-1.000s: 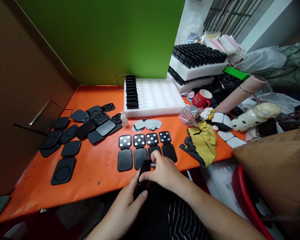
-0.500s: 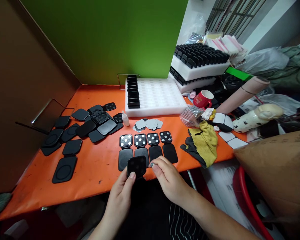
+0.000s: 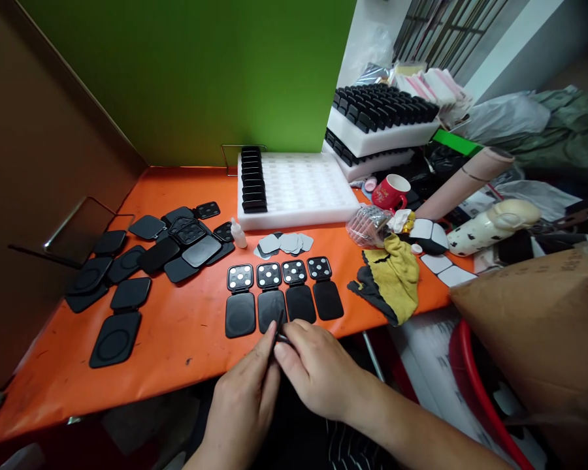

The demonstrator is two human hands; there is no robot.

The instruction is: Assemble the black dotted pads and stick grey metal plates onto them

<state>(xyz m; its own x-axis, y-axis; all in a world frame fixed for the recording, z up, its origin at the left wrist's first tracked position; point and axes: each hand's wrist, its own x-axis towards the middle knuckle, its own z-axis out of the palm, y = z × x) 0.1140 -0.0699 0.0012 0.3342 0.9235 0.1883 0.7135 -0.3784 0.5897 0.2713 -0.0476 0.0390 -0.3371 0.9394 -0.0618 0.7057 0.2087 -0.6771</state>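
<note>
My left hand (image 3: 247,391) is closed around a black hinged panel (image 3: 277,326), which is turned nearly edge-on to me. My right hand (image 3: 318,365) meets it from the right, thumb and fingers pinched at a dark part of the panel; whether a small piece is also in that pinch is hidden. Beyond the hands lie several opened black hinged panels in a row, among them one at the left end (image 3: 240,314). Their upper squares carry round dots, mostly pale. Behind them are thin grey plates (image 3: 290,243) in a loose pile and a small white bottle (image 3: 238,234).
A heap of black panels (image 3: 179,248) covers the left of the orange table (image 3: 186,339). A white foam tray (image 3: 304,189) holds one column of black pieces. To the right are a yellow cloth (image 3: 396,281), a red mug (image 3: 391,192) and a cardboard box (image 3: 534,333).
My left hand has turned the panel from facing me to nearly edge-on. My right hand has moved left and closed in on the panel. The view has shifted slightly.
</note>
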